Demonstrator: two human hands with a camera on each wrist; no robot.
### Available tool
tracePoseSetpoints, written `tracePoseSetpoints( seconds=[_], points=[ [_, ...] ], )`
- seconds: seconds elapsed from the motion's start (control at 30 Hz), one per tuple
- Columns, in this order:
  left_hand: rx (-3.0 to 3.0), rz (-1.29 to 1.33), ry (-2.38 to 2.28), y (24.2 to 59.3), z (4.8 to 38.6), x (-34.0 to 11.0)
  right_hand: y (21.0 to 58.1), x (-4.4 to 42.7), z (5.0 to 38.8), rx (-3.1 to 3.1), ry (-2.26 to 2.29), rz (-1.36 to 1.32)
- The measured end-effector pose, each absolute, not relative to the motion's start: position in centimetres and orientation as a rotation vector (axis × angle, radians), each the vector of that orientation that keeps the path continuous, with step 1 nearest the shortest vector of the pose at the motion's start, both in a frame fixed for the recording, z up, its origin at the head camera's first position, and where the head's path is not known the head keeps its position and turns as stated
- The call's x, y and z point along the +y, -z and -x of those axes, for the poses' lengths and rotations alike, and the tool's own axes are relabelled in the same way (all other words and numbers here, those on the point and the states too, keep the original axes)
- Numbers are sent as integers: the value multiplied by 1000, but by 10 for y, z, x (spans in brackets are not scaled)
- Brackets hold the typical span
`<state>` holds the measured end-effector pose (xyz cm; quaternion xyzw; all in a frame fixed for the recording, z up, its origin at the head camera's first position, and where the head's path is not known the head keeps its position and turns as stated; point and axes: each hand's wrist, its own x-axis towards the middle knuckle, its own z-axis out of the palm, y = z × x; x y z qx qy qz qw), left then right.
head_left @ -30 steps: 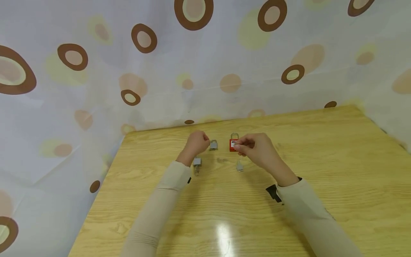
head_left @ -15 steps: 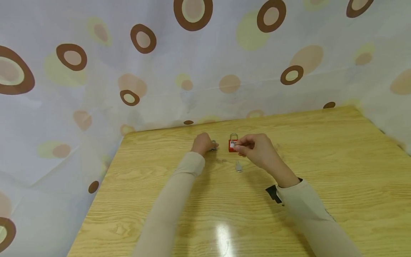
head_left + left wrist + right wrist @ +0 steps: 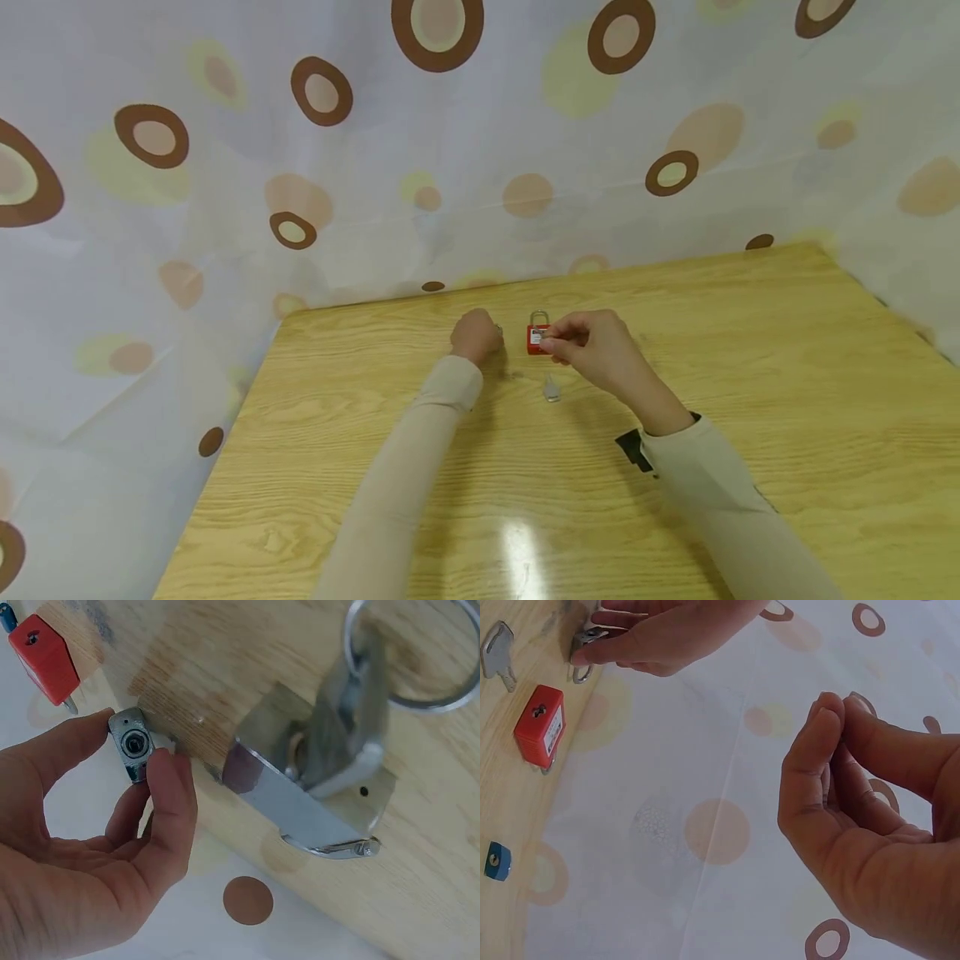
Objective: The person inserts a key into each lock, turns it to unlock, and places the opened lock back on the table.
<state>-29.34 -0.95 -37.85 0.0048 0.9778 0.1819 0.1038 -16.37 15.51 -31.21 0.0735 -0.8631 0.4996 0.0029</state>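
My left hand (image 3: 477, 335) pinches a small grey padlock (image 3: 131, 742) between thumb and fingers, its keyhole face showing in the left wrist view. Nearer the left wrist camera lies a silver padlock (image 3: 270, 780) with a key (image 3: 352, 720) in it; my left arm covers it in the head view. Thumb and fingertips of my right hand (image 3: 600, 348) meet on a small silvery key (image 3: 542, 333), mostly hidden by the fingers. Just left of them in the head view is a red padlock (image 3: 535, 340). Another key (image 3: 551, 388) lies on the wooden table, nearer me.
A blue padlock (image 3: 498, 861) lies beyond the red one in the right wrist view; my right hand hides it in the head view. The wooden table (image 3: 300, 467) ends at a spotted cloth (image 3: 480, 233) behind and at the left. A metal ring (image 3: 420, 701) joins the inserted key.
My left hand has moved right to the small grey padlock and taken hold of it. The left arm now covers the silver padlock with its key. My right hand has hardly moved.
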Motion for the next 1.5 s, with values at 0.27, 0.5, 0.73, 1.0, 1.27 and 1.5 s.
tracePoseSetpoints(
  seconds=[0.27, 0.5, 0.73, 1.0, 1.27, 1.5],
  points=[
    [2940, -41, -655, 384, 295, -11, 313, 152, 166, -2707, -1596, -229],
    [2871, -53, -911, 386, 293, -25, 321, 141, 166, -2705, -1616, -263],
    [2792, -25, -1135, 375, 288, -42, 328, 122, 166, -2758, -1627, -351],
    [2664, -58, -1406, 366, 270, -50, 330, 120, 165, -2778, -1621, -299],
    [2243, 59, -1881, 351, 252, -46, 331, 124, 165, -2746, -1683, -235],
    [2130, 89, -2034, 338, 238, -44, 331, 127, 165, -2668, -1794, -208]
  ],
)
